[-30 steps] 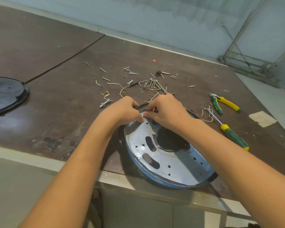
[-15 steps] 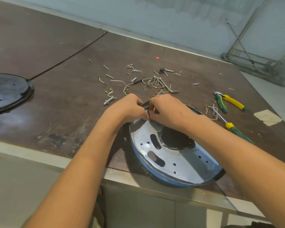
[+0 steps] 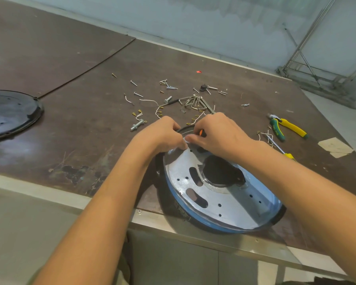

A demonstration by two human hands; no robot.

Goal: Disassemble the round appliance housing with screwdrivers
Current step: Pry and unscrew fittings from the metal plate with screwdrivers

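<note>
Hands were together at the far rim of the round housing (image 3: 224, 204), knuckles almost touching. The left hand (image 3: 162, 134) had its fingers curled down against that rim and gripped it. The right hand (image 3: 218, 134) was closed round an orange-and-black tool (image 3: 201, 133). Only a small part of the tool's handle showed between the two hands, and its tip was hidden.

The housing lay on the brown table (image 3: 86, 145) at the near edge. A blue band ran round its near rim. Its grey metal plate faced up, pierced by slots, small holes and one large dark central opening.

Right of the right forearm lay a screwdriver (image 3: 289, 155) with a yellow handle, partly hidden behind the arm. Its shaft ran toward a small tangle of wires (image 3: 265, 134). Just beyond were pliers (image 3: 286, 128) with green and yellow grips, and further right a pale scrap of paper (image 3: 335, 147).

Beyond the hands lay a bolt (image 3: 138, 124), a bunch of hex keys (image 3: 195, 101) and loose screws (image 3: 171, 87), scattered among wire ends. At the far left a black round cover (image 3: 10, 112) lay flat, well apart from the housing. Past the table's far right corner a metal frame (image 3: 317, 64) stood near the pale wall.
</note>
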